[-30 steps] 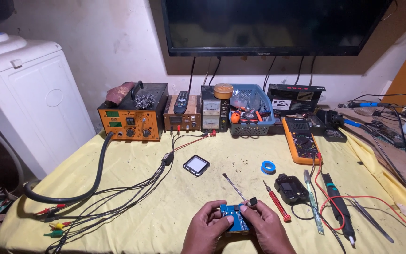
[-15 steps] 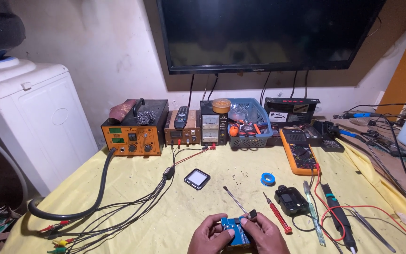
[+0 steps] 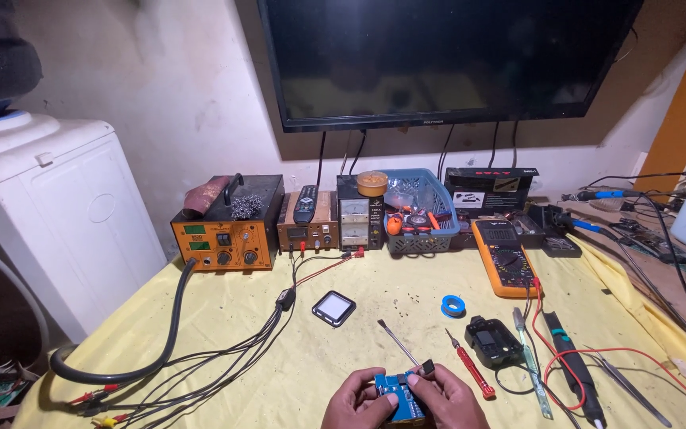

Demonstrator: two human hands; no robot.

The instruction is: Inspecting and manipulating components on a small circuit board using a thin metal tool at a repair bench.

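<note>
At the bottom centre, the left hand (image 3: 356,402) and right hand (image 3: 442,397) both pinch a small blue circuit board (image 3: 396,392), its lower part cut off by the frame edge. A thin brush (image 3: 403,349) lies just above, its dark end hidden behind the right fingers.

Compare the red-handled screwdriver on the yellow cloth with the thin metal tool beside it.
The red-handled screwdriver has a thick red grip; the thin metal tool is bare and slimmer. The screwdriver lies free; the metal tool's lower end meets the right hand. Both lie slanted on the yellow cloth.
</note>
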